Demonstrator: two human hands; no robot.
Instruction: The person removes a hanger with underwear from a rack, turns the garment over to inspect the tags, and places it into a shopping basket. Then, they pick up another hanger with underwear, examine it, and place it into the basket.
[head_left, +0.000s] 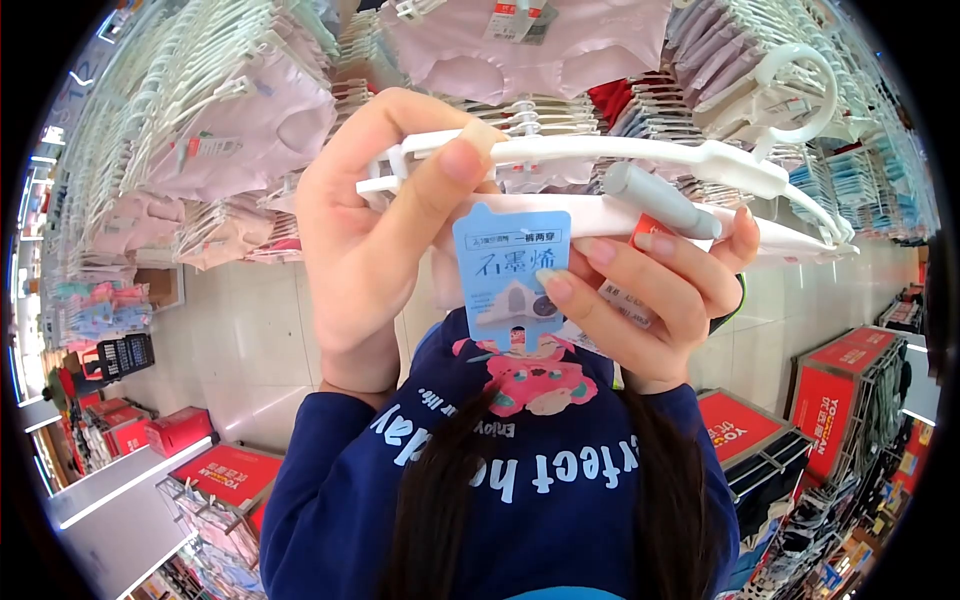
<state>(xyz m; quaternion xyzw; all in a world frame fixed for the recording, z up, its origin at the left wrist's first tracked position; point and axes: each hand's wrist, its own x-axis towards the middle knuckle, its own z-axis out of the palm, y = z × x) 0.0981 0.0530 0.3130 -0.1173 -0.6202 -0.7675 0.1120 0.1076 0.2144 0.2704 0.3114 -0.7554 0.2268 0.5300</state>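
Note:
My left hand [365, 235] is closed on one end of a white plastic hanger [620, 150], its thumb pressed on the clip. A pale pink garment [585, 217] hangs along the hanger. On its front is a blue hang tag [513, 270] with Chinese lettering. My right hand [665, 295] is curled closed, with a grey cylinder like a capped marker [662, 200] held at its fingers. Its fingertips touch the blue tag's right edge. Beside them are a small red label [655, 228] and a white printed label [625, 303], partly covered by the fingers.
Pink garments on hangers [250, 130] crowd the rack on the left, with another pink garment [530, 45] straight ahead. More hanging clothes [730, 50] fill the right. Red-topped display racks [225, 470] stand on the tiled floor [240, 320] at both sides. A black basket [125, 357] is at left.

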